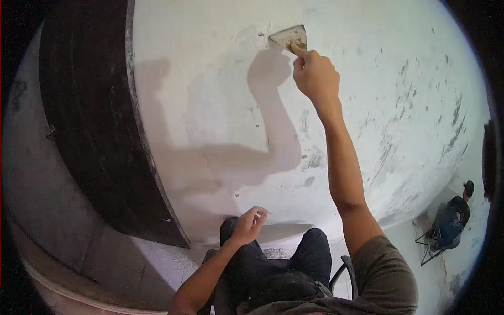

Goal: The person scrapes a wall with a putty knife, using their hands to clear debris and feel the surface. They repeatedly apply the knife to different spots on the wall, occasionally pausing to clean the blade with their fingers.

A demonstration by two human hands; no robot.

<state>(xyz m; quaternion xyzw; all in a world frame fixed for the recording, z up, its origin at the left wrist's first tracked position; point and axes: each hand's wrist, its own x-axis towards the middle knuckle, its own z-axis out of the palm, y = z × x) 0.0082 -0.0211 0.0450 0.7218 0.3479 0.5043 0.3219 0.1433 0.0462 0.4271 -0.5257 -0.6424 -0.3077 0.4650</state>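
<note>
My right hand [319, 76] is wrapped around the handle of a putty knife [292, 38], holding it high on the white wall [357, 105]. The broad, stained blade points up and to the left, at or very near the wall surface; exact contact cannot be told. Small pits and dark marks lie around the blade. Low in front of my lap, my left hand [250, 226] has its fingers curled in, with no tool showing in it. Shadows of my arm and hand fall across the wall.
A dark panel [94, 115] with a pale edge stands along the left. Grey scuffs streak the wall's right side. At lower right, a dark bundle [449, 223] sits on a thin wire frame. A curved black bar [344, 275] is beside my right leg.
</note>
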